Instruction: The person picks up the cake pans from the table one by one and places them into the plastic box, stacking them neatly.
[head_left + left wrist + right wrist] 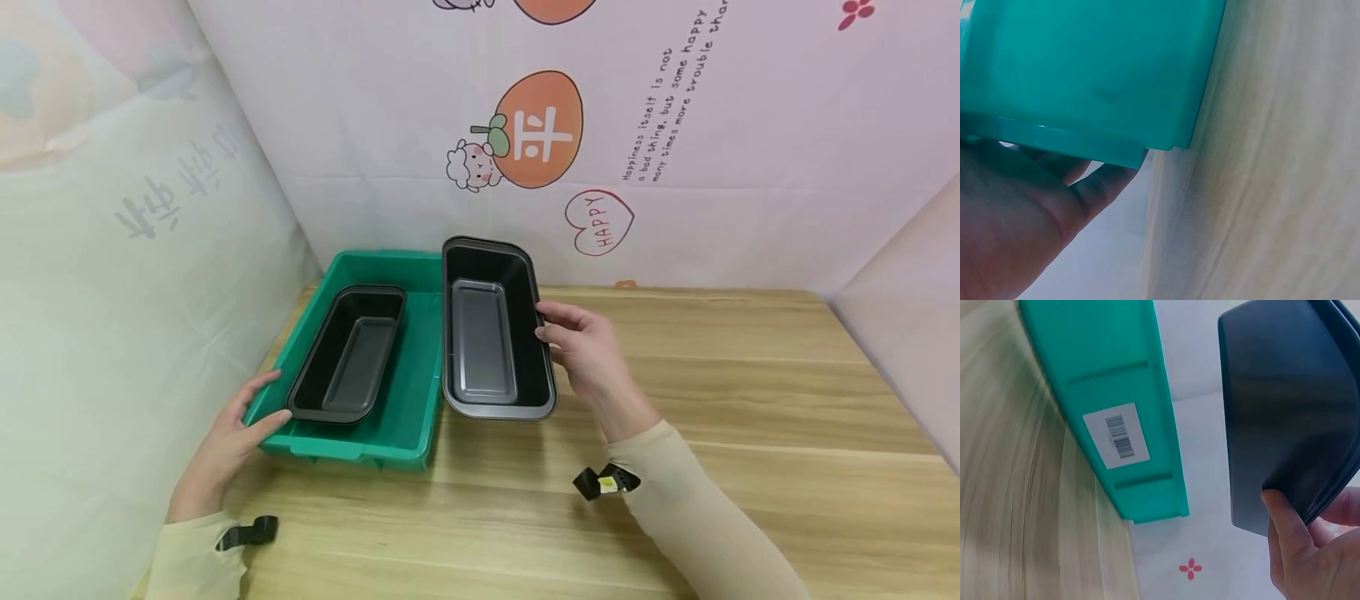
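My right hand [596,358] pinches the right rim of a dark grey loaf pan [483,342]. That pan is raised off the table, just right of the green tray [408,375], and overlaps its edge in the head view. In the right wrist view the fingers [1288,528] lie against the pan's outer side. A second loaf pan [360,367] lies inside the tray, toward its left side. The left hand [228,442] grips the tray's near left corner, thumb over the rim. From the left wrist, the fingers [1107,187] show along the outside of the tray wall [1097,69].
The wooden table [720,417] stretches to the right of the tray. A printed cloth [390,125] hangs behind, with further white cloth at the left [97,333] and right. On the tray's right outer wall is a barcode label [1116,435].
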`<action>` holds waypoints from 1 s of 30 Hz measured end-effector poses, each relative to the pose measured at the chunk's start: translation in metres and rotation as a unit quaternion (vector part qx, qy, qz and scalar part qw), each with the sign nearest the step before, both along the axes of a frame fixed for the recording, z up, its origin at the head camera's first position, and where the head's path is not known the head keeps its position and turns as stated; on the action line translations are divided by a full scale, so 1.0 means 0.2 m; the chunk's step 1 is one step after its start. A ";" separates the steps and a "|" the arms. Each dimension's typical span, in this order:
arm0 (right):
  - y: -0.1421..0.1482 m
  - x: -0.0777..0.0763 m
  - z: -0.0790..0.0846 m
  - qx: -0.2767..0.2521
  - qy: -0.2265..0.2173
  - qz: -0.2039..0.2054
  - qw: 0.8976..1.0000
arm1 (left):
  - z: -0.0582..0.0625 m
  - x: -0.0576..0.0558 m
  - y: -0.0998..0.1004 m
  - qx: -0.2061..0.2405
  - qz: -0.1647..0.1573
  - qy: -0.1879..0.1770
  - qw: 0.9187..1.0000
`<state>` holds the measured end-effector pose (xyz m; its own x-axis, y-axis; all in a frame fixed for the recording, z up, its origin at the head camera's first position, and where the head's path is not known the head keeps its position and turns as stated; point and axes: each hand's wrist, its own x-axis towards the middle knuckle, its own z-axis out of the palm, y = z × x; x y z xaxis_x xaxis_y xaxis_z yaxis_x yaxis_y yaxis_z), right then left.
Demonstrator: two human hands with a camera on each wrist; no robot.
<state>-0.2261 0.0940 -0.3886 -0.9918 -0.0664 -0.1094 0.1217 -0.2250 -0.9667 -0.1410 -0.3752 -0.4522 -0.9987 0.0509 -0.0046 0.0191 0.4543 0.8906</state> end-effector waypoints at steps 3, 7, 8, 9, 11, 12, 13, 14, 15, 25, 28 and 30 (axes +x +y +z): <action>-0.03 0.00 0.00 -0.011 0.006 0.002 1.000 | -0.01 0.00 0.00 0.004 0.001 0.001 1.000; -0.07 0.00 0.00 -0.021 0.008 0.003 1.000 | -0.02 0.00 0.00 0.001 0.001 0.001 1.000; -0.08 0.00 0.00 -0.021 0.007 0.004 1.000 | -0.02 0.00 0.00 0.001 0.001 0.001 1.000; -0.09 0.00 0.00 -0.021 0.005 0.004 1.000 | -0.02 0.00 0.00 0.002 0.001 0.001 1.000; -0.11 0.00 0.01 -0.022 0.002 0.003 1.000 | -0.01 0.00 0.00 0.004 0.001 0.001 1.000; -0.12 0.00 0.01 -0.022 0.001 0.004 1.000 | -0.01 0.00 0.00 0.005 0.001 0.001 1.000; -0.13 -0.01 0.01 -0.021 -0.001 0.004 1.000 | -0.01 0.00 0.00 0.006 0.001 0.000 1.000; -0.15 -0.01 0.02 -0.021 -0.002 0.003 1.000 | -0.01 0.00 0.00 0.005 0.000 0.001 1.000; -0.16 -0.01 0.02 -0.021 -0.001 0.003 1.000 | -0.01 0.00 0.00 0.005 0.000 0.000 1.000; -0.34 -0.05 0.08 -0.005 0.013 0.011 1.000 | -0.01 0.01 -0.01 -0.006 0.002 -0.001 1.000; -0.40 -0.05 0.09 -0.008 0.021 0.017 1.000 | -0.01 0.00 -0.01 -0.005 0.003 -0.002 1.000; -0.44 -0.05 0.10 -0.010 0.025 0.021 0.999 | -0.01 0.00 -0.01 -0.002 0.003 -0.002 1.000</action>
<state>-0.2353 0.0054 -0.3687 -0.9922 -0.1103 -0.0582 0.0834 -0.2400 -0.9672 -0.1414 -0.3764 -0.4545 -0.9989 0.0454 -0.0082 0.0135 0.4571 0.8893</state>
